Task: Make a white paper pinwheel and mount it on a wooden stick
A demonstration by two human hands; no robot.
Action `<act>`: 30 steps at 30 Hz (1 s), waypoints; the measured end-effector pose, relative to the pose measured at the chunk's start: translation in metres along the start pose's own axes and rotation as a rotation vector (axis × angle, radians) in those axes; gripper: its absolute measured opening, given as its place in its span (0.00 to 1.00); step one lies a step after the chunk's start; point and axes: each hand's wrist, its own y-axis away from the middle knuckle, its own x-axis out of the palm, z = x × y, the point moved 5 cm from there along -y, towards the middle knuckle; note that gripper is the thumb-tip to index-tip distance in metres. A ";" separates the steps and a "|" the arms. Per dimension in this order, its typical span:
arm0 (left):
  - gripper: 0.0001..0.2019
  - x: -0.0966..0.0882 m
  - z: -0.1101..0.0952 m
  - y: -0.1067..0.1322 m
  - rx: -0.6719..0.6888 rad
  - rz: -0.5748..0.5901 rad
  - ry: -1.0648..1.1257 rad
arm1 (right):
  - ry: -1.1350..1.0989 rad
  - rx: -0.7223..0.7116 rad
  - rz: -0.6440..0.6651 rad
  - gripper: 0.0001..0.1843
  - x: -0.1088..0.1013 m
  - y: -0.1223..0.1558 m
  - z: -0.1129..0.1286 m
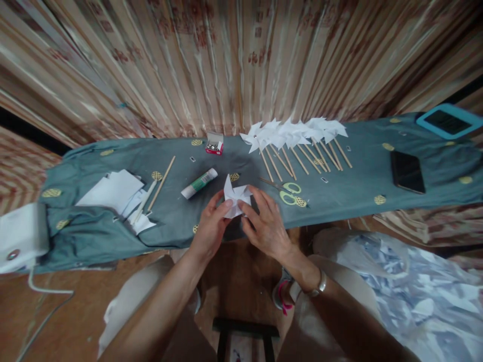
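A white paper pinwheel (237, 193) with folded blades is held between both hands over the table's front edge. My left hand (212, 221) pinches its left side, thumb on top near the centre. My right hand (267, 223) grips the right side, fingers closed on the paper. No stick shows on this pinwheel. Beyond my left hand lies a glue stick (199, 183), white and green. Scissors (287, 192) with light green handles rest just past my right hand. A small red box (214, 146) of metal pins stands open farther back.
Several finished pinwheels on sticks (294, 133) lie in a row at the back. Paper sheets (113, 191) and a loose wooden stick (162, 183) are at left, beside a white device (23, 236). A phone (407, 172) and a blue-framed tablet (449, 121) lie right.
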 end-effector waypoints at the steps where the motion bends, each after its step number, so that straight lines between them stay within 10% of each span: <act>1: 0.27 0.001 -0.001 -0.001 0.024 -0.015 -0.025 | 0.014 -0.001 0.011 0.20 0.000 0.000 0.001; 30: 0.15 0.005 -0.007 -0.013 0.038 -0.028 -0.055 | -0.032 -0.066 -0.022 0.25 -0.018 0.000 0.006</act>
